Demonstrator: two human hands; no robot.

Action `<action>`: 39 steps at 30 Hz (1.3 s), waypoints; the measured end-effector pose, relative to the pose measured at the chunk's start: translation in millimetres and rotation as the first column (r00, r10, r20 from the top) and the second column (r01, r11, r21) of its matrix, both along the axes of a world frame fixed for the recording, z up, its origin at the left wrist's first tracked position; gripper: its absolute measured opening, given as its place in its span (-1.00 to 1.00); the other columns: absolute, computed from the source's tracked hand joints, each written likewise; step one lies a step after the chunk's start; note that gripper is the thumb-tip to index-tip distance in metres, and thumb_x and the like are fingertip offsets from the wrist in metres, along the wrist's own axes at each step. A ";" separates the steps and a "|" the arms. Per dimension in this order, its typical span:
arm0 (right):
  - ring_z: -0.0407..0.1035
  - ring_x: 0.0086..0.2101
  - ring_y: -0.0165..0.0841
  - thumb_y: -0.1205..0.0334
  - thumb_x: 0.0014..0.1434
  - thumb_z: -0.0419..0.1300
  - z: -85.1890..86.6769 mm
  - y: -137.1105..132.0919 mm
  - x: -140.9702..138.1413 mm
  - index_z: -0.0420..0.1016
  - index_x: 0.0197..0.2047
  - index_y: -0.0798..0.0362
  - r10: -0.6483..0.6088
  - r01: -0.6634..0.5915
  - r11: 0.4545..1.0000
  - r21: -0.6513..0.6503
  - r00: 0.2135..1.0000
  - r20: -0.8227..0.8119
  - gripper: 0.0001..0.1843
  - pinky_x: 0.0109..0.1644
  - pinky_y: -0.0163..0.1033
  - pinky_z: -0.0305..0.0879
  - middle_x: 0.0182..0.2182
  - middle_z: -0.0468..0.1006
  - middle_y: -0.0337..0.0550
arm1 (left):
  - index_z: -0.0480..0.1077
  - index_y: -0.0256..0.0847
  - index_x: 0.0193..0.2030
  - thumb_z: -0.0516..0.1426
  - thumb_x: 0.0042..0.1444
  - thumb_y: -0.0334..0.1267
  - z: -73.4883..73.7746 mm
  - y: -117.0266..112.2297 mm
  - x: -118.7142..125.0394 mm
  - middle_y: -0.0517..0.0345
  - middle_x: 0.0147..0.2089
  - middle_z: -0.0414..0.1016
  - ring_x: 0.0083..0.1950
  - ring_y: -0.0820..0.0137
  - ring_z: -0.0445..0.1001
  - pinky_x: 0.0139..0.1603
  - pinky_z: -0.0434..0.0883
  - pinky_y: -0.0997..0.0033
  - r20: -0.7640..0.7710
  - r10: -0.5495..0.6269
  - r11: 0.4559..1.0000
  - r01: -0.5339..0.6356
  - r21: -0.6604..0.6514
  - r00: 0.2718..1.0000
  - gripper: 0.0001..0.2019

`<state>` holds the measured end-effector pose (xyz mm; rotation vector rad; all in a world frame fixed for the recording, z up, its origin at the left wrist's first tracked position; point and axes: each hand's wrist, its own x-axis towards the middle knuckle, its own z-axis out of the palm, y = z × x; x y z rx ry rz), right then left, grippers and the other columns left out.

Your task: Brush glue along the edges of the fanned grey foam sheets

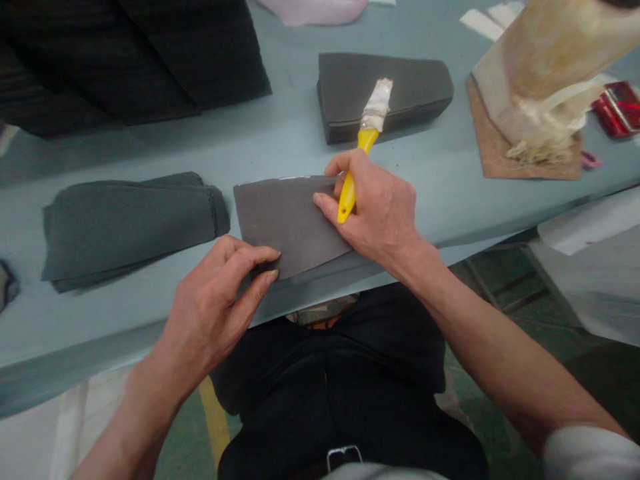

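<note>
A flat grey sheet piece point(285, 220) is between my two hands over the table's near side, with a shiny wet-looking line along its far edge. My left hand point(225, 287) pinches its near left corner between thumb and fingers. My right hand point(383, 207) is closed around the yellow handle of a paintbrush point(367, 133), whose whitish, crusted bristles point away from me. Thumb and fingertips of that same hand also touch the sheet's right end. Left of the sheet lies a loose pile of dark grey-green cut pieces point(130, 227). Beyond the brush sits a neat stack of grey pieces point(410, 83).
A smeared whitish container point(525, 87) stands on a brown board point(495, 157) at the right, beside a red object point(617, 110). Tall black stacks point(150, 60) fill the back left. The blue-green table point(280, 137) has its front edge close to my lap.
</note>
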<state>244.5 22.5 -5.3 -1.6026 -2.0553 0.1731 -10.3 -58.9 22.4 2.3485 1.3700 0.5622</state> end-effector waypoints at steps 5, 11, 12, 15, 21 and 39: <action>0.58 -0.20 -0.11 0.06 0.38 0.32 -1.8 0.7 1.6 0.48 0.13 -0.05 0.018 -0.018 0.999 0.028 1.000 0.006 -0.68 -0.07 -0.06 0.42 -0.21 0.72 -0.15 | 0.45 -0.13 0.04 0.16 0.50 -0.31 1.0 0.6 1.3 0.18 -0.12 0.46 -0.09 0.38 0.50 -0.04 0.45 0.37 0.026 0.001 1.000 -0.002 0.023 1.000 -0.94; 0.58 -0.23 -0.13 0.06 0.38 0.30 -3.4 0.6 1.6 0.49 0.11 -0.05 0.013 -0.013 0.998 0.068 1.000 0.000 -0.71 -0.10 -0.08 0.42 -0.23 0.72 -0.17 | 0.50 -0.07 0.18 0.17 0.50 -0.25 4.9 0.3 2.7 0.18 -0.09 0.50 -0.14 0.37 0.51 -0.07 0.47 0.34 0.020 0.005 1.000 -0.005 -0.017 1.000 -0.80; 0.58 -0.22 -0.13 0.07 0.37 0.31 -3.1 0.4 1.5 0.49 0.11 -0.05 0.009 -0.009 0.998 0.062 1.000 -0.001 -0.70 -0.10 -0.08 0.42 -0.22 0.72 -0.17 | 0.51 -0.08 0.09 0.17 0.49 -0.25 5.2 0.6 2.7 0.18 -0.12 0.50 -0.15 0.37 0.50 -0.08 0.46 0.34 0.030 0.009 1.000 -0.008 -0.026 1.000 -0.87; 0.59 -0.22 -0.11 0.07 0.36 0.32 -2.0 0.4 1.3 0.49 0.11 -0.04 0.006 -0.006 0.999 0.044 1.000 0.006 -0.70 -0.09 -0.07 0.42 -0.22 0.72 -0.16 | 0.47 -0.11 -0.04 0.16 0.49 -0.26 5.3 1.7 2.7 0.17 -0.15 0.48 -0.14 0.35 0.50 -0.08 0.45 0.33 0.052 0.026 0.999 -0.024 -0.025 0.998 -0.94; 0.58 -0.21 -0.11 0.06 0.39 0.29 -1.7 0.3 1.0 0.48 0.11 -0.05 0.004 -0.004 0.999 0.047 1.000 0.005 -0.71 -0.08 -0.07 0.42 -0.20 0.72 -0.14 | 0.51 -0.08 0.20 0.17 0.48 -0.23 5.9 2.7 3.3 0.16 -0.11 0.49 -0.14 0.34 0.50 -0.06 0.49 0.31 0.037 0.021 0.999 -0.019 -0.042 0.999 -0.78; 0.60 -0.19 -0.10 0.04 0.41 0.29 -1.5 -0.2 1.0 0.47 0.13 -0.06 0.009 -0.009 1.000 0.029 1.000 0.000 -0.70 -0.04 -0.05 0.45 -0.19 0.72 -0.13 | 0.50 -0.07 0.13 0.18 0.48 -0.19 5.7 4.6 1.6 0.17 -0.16 0.48 -0.21 0.35 0.47 -0.11 0.48 0.29 0.061 0.038 0.997 -0.035 -0.062 0.997 -0.83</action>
